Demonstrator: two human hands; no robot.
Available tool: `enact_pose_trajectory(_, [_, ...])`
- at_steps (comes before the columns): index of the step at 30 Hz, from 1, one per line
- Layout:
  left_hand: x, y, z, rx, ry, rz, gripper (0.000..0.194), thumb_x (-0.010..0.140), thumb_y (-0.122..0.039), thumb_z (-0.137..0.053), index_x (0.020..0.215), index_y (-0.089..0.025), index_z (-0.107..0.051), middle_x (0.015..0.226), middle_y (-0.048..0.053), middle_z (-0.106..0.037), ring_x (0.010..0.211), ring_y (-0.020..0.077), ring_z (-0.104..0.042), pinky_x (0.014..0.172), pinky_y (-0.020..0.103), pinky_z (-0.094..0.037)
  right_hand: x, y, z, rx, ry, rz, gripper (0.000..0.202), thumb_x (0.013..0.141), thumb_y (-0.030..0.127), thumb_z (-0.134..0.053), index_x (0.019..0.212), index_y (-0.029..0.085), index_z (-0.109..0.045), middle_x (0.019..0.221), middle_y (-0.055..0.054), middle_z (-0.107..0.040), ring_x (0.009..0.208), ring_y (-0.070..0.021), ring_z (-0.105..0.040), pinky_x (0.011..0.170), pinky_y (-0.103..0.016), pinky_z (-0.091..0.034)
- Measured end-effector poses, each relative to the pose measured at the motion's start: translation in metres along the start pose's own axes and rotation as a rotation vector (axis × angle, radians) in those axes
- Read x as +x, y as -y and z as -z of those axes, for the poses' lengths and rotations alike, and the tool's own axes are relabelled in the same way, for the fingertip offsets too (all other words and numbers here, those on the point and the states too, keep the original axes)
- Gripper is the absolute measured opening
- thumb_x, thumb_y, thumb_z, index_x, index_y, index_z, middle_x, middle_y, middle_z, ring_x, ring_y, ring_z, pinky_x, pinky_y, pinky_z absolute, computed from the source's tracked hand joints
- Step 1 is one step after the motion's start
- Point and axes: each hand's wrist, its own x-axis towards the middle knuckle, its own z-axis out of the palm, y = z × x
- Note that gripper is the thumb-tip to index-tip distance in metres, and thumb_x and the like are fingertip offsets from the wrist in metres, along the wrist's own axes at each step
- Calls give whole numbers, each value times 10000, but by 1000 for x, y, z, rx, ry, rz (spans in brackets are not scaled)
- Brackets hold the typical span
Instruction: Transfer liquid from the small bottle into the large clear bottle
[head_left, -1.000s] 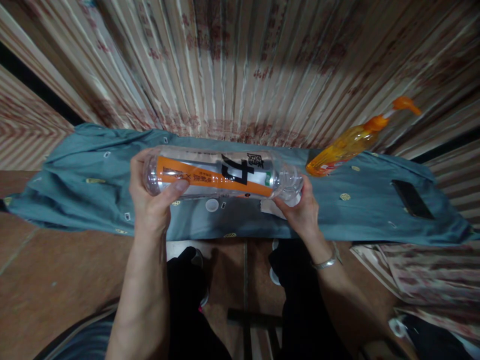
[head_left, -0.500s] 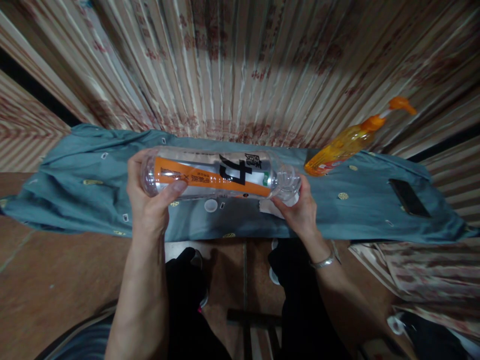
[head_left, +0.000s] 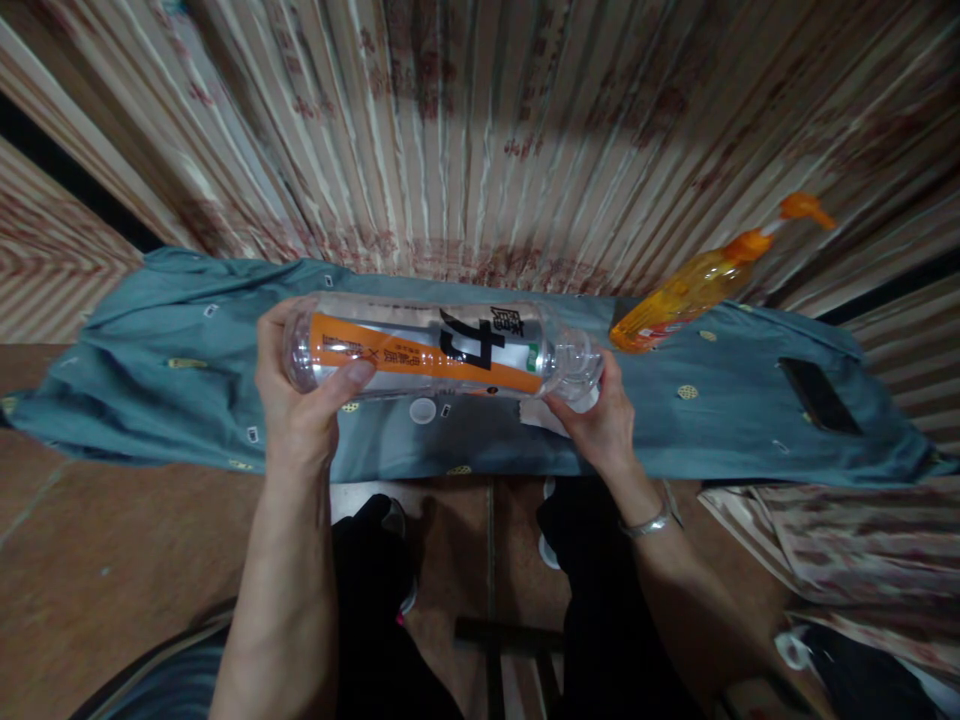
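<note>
The left hand (head_left: 296, 415) is clamping its fingers around the clear bottle (head_left: 420, 385)'s base, the right hand (head_left: 606, 420) is gripping its neck, holding it sideways above the blue-green cloth (head_left: 172, 405); bold black Chinese characters are showing, smaller orange-band print blurring!

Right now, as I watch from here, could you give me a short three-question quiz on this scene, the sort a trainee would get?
1. Which hand holds the base end of the clear bottle?
2. True or false: neither hand touches the orange pump bottle.
3. What colour is the wide label band running along the held bottle?
A) purple
B) orange
C) blue

Key: 1. The left hand. 2. True. 3. B.
</note>
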Motion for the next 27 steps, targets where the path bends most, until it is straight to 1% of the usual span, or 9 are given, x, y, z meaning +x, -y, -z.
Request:
enact_pose_trajectory(5, [-1,-2,-2,-33,-18,31,645,505,-460,-963,1061,-227,-735,1013,0,-745,877,158,-678,764,289,-535,0,-1,0,8,-9,12,949,759,501,-845,1545,204,-405,1450,-183,-663,1275,-365,-687,1048,-546,-580])
enact_pose_trajectory(13, [0,-2,-1,4,-18,30,655,512,-524,-946,1055,-233,-724,1034,3,-725,908,168,-666,776,300,-528,0,-1,0,3,-6,5,958,744,477,-853,1542,198,-403,1441,-190,-671,1272,-374,-692,1046,-552,-583])
enact_pose_trajectory(17, [0,-3,-1,-1,-9,30,677,496,-524,-957,1065,-240,-725,1042,5,-724,920,180,-667,791,315,-532,0,0,0,7,-4,8,958,749,478,-848,1545,191,-398,1448,-197,-667,1277,-373,-691,1057,-553,-579])
enact_pose_trajectory(23, [0,-2,-1,-29,-30,53,645,489,-466,-962,1054,-246,-740,1023,1,-739,902,177,-671,795,317,-531,0,0,0,-3,-14,12,965,743,489,-849,1543,193,-397,1447,-194,-665,1261,-367,-697,1044,-548,-586])
enact_pose_trajectory(27, [0,-1,-1,-29,-25,47,632,504,-462,-957,1055,-240,-741,1014,2,-738,888,172,-669,772,308,-527,-1,-1,-1,-7,-21,14,950,758,505,-836,1543,196,-399,1440,-192,-670,1255,-369,-700,1029,-548,-592])
